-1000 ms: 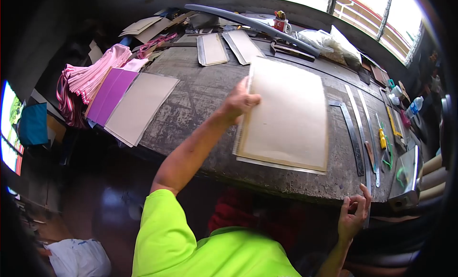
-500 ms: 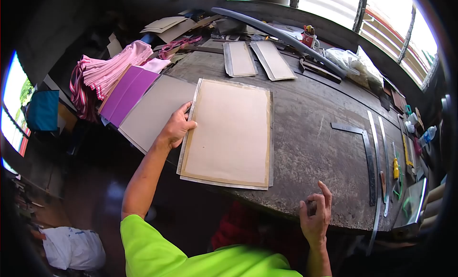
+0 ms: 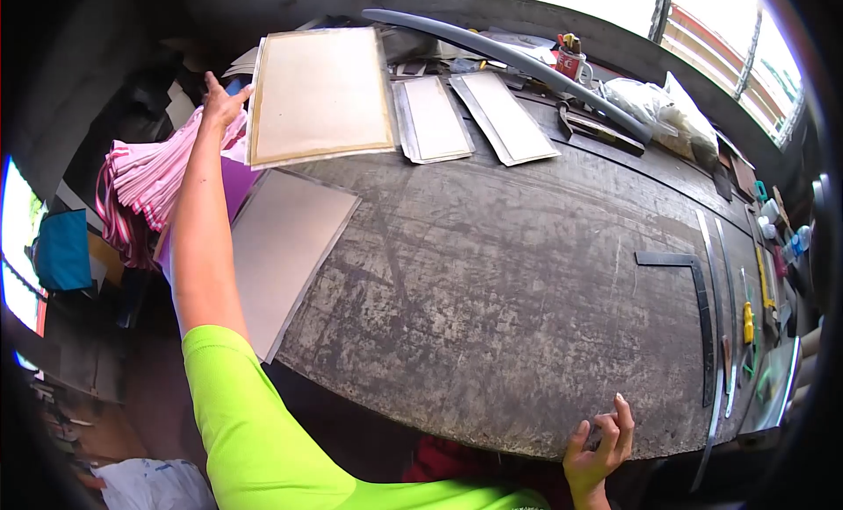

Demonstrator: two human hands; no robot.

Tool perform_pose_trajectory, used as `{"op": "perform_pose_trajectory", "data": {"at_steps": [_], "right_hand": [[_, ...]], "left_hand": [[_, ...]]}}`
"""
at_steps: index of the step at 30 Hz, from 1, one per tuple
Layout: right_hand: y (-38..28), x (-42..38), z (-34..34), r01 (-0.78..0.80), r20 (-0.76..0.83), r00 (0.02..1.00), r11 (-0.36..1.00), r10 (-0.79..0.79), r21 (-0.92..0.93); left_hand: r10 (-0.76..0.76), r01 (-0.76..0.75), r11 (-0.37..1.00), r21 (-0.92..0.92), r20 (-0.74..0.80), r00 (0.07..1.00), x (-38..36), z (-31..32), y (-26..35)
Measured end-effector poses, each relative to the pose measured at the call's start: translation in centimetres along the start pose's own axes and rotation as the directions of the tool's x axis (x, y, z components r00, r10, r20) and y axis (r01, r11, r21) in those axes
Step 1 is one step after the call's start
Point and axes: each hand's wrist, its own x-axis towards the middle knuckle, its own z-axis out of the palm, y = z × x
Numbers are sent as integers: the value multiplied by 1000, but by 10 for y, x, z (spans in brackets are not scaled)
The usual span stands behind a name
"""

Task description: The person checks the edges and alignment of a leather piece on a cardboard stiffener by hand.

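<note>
The left hand (image 3: 221, 101) hides the board's (image 3: 320, 95) left edge; small tools (image 3: 748, 321) at the desk's (image 3: 527, 273) right rim are too tiny to identify

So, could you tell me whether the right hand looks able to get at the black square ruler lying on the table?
Probably yes: the right hand rests at the table's near edge, holding nothing visible, and bare tabletop lies between it and the black square ruler.

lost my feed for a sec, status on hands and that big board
Left hand gripping left edge of tan board, far left of table. Right hand at near table edge, holding nothing visible. Pink fabric stack beside the board.
</note>
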Motion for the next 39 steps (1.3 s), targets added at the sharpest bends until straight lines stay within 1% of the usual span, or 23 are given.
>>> {"op": "perform_pose_trajectory", "data": {"at_steps": [2, 4, 6, 7, 8, 9, 11, 13, 15, 16, 17, 18, 21, 24, 25, 26, 28, 30, 31, 32, 34, 36, 39], "right_hand": [[0, -1, -3, -23, 20, 1000, 1000, 23, -14], [-1, 0, -2, -18, 3, 1000, 1000, 18, 4], [0, 1, -3, -9, -3, 1000, 1000, 9, 10], [-1, 0, -3, -3, -1, 1000, 1000, 3, 8], [-1, 1, -3, 7, 3, 1000, 1000, -7, 11], [0, 1, -3, 15, -4, 1000, 1000, -15, 18], [0, 1, -1, 26, -28, 999, 999, -25, 37], [1, 1, -1, 34, -40, 999, 998, -32, 45], [1, 1, -1, 47, -54, 998, 998, -44, 52], [1, 2, -1, 56, -60, 997, 997, -53, 55], [1, 2, -3, 63, -65, 996, 997, -59, 54], [2, 1, -4, 75, -67, 995, 994, -69, 83], [5, 1, -8, 106, -83, 992, 973, -91, 204], [10, -2, -31, -124, 7, 989, 826, 144, 550], [19, -4, -41, -96, -34, 990, 837, 136, 538], [33, -6, -52, -75, -81, 988, 857, 135, 509], [67, -17, -90, -50, -186, 974, 926, 128, 375], [101, -31, -139, -229, -235, 933, 952, 274, 202], [127, -45, -159, -309, -269, 906, 945, 327, 108], [146, -56, -181, -437, -275, 867, 899, 415, -24], [191, -81, -224, -591, -276, 794, 794, 541, -142], [233, -104, -254, -624, -294, 778, 736, 555, -264], [280, -122, -281, -649, -171, 750, 663, 638, -373]], "left_hand": [[-40, 34, 997, -63, -106, 994, -5, 26, -2], [57, -56, 990, -129, 6, 998, -34, 43, 1], [231, -230, 973, -16, 59, 971, -81, 51, -15], [309, -306, 951, -40, 85, 947, -109, 45, -29], [149, -123, 985, -125, 232, 961, -147, 17, -14], [52, -27, 994, -109, 236, 970, -179, -1, -19], [6, 19, 990, -142, 175, 984, -242, -40, -51], [-45, 45, 999, 0, 57, 997, -295, -82, -94], [-389, 385, 921, -60, -120, 913, -343, -121, -117], [-467, 473, 881, -34, -238, 852, -365, -119, -147], [-674, 658, 709, -252, 31, 738, -372, -133, -168], [-751, 814, 442, -378, 340, 566, -377, -142, -178], [-653, 794, 250, -554, 509, 561, -378, -154, -141], [-621, 828, 195, -525, 587, 519, -358, -146, -195], [-616, 832, 178, -525, 600, 510, -349, -138, -211], [-530, 845, 77, -529, 696, 484, -336, -130, -226], [-346, 800, 231, -555, 721, 600, -323, -134, -252], [-257, 818, 303, -489, 784, 564, -293, -132, -272], [-450, 857, 179, -483, 735, 508, -278, -123, -273], [-500, 842, 246, -480, 682, 534, -252, -105, -294], [-578, 831, 342, -439, 598, 554, -254, -105, -258], [-581, 811, 415, -413, 565, 585, -261, -105, -225], [-505, 776, 479, -411, 594, 626, -275, -110, -132]]}}
